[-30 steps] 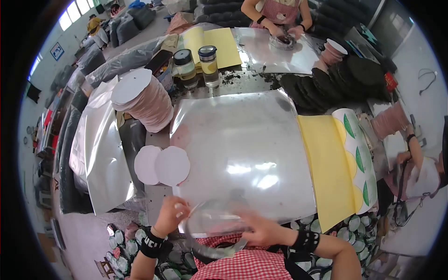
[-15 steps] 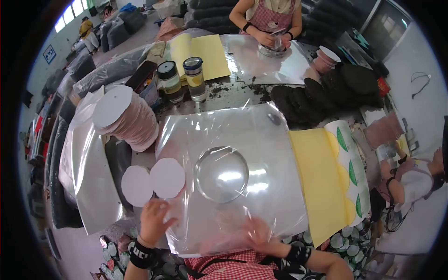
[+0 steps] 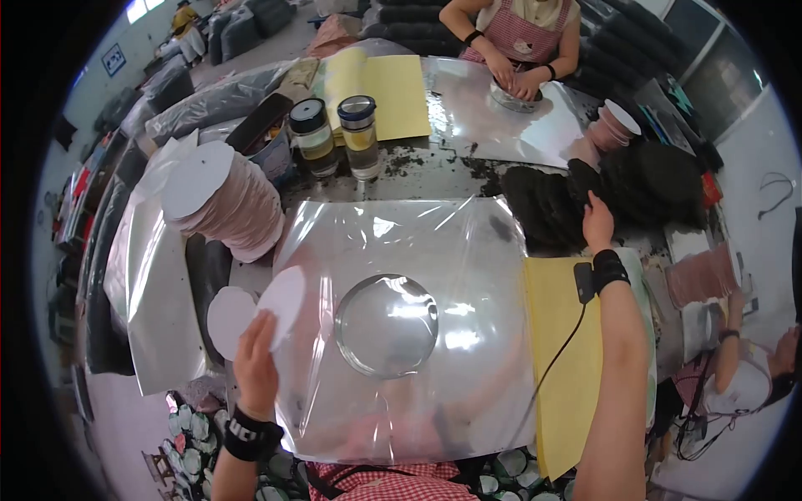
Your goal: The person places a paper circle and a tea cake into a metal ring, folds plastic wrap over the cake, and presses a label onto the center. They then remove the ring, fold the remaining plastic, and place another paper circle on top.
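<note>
In my left hand point(image 3: 257, 367) is a thin white paper disc point(image 3: 284, 305), pinched at its lower edge and tilted up off the table. Another white disc point(image 3: 230, 321) lies just left of it. My right hand point(image 3: 598, 224) reaches to the back right, its fingers closed on the near edge of a dark, rough round cake point(image 3: 583, 179) in a row of similar cakes point(image 3: 652, 179); the thumb is partly hidden. Between my arms lies a sheet of clear plastic film point(image 3: 476, 392), with a shiny round ring point(image 3: 340, 338) at its middle.
A leaning stack of pinkish discs point(image 3: 234, 209) stands left, two lidded jars point(image 3: 361, 142) behind the film. Yellow sheets point(image 3: 568, 359) lie under my right forearm. A co-worker point(image 3: 526, 42) presses at a ring opposite; another person point(image 3: 743, 367) sits at right.
My left hand has taken hold of a white disc and tilted it up. My right hand has moved from the film's near edge to the dark cakes. The view has shifted slightly.
</note>
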A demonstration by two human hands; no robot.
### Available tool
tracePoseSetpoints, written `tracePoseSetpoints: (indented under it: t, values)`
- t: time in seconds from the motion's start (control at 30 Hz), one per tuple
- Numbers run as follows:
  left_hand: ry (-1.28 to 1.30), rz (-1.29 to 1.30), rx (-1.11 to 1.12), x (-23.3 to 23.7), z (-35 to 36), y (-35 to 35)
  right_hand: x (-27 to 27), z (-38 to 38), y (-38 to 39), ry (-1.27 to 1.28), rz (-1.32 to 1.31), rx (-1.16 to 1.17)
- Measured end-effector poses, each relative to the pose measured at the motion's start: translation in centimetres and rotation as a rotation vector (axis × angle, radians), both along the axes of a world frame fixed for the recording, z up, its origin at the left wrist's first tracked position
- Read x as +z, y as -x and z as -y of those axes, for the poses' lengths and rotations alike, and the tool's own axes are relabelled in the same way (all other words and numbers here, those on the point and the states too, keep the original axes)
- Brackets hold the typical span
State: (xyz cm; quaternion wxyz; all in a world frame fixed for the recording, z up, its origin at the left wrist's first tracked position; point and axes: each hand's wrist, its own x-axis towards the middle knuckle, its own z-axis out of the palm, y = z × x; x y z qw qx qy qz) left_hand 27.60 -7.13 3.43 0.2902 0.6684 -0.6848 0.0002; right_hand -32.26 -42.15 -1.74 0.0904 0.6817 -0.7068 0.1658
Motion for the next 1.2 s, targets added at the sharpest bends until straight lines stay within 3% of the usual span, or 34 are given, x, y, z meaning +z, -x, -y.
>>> tracePoseSetpoints:
  t: [0.07, 0.13, 0.27, 0.33, 0.4, 0.47, 0.53, 0.6, 0.67, 0.73, 0.8, 0.9, 1.0, 1.07, 1.13, 1.17, 1.2]
  values:
    - [0.019, 0.091, -0.312, -0.5, 1.3, 6.1, 2.2, -2.1, -3.2, 0.136, 0.110, 0.014]
    - [-0.293, 0.210, -0.475, -1.5, 2.1, 9.8, 5.9, -8.6, -9.1, 0.391, 0.403, 0.305]
    - [-0.403, 0.155, -0.562, -2.1, 1.2, 8.9, 9.3, -20.9, -17.1, 0.222, 0.528, 0.568]
    - [-0.246, 0.001, -0.508, -1.7, 0.8, 8.2, 7.1, -24.7, -20.9, 0.218, 0.525, 0.841]
    - [-0.174, 0.010, -0.449, -1.8, -0.2, 7.4, 3.3, -27.9, -23.9, 0.176, 0.184, 1.060]
    - [-0.129, -0.456, -0.059, -3.5, -1.5, 6.3, 1.1, -30.6, -26.6, -0.016, 0.117, 1.170]
    - [-0.069, -0.371, 0.003, -3.0, -1.6, 5.1, 2.1, -30.9, -26.7, -0.011, 0.118, 1.152]
    - [-0.169, -0.135, -0.261, -1.3, -0.6, 4.5, 4.3, -29.6, -26.9, -0.026, 0.346, 1.160]
    - [-0.196, -0.073, -0.439, 0.8, 3.6, 6.2, 7.1, -27.3, -28.9, -0.056, 0.349, 1.139]
    - [-0.221, 0.003, -0.502, 1.7, 6.6, 9.0, 7.2, -25.8, -31.5, -0.446, 0.039, 0.702]
    - [-0.609, 0.437, -0.391, -0.7, 8.8, 10.9, 2.2, -25.2, -33.0, -0.396, -0.061, 0.655]
    - [-0.574, 0.406, -0.434, -1.7, 8.9, 10.6, 0.5, -24.9, -33.2, -0.357, -0.166, 0.617]
    - [-0.449, 0.435, -0.329, -5.8, 8.9, 11.7, -1.8, -24.6, -34.3, -0.335, -0.195, 0.587]
    - [-0.503, 0.392, -0.354, -7.8, 9.5, 11.4, -3.3, -24.2, -34.2, -0.321, -0.218, 0.554]
    - [-0.519, 0.346, -0.411, -8.2, 10.2, 10.9, -3.5, -23.9, -34.0, -0.330, -0.132, 0.600]
    - [-0.670, 0.378, -0.477, -4.4, 10.3, 11.0, -2.7, -24.0, -34.0, -0.405, -0.107, 0.586]
    - [-0.675, 0.381, -0.480, -4.3, 9.1, 10.7, -3.0, -24.3, -34.0, -0.408, -0.102, 0.584]
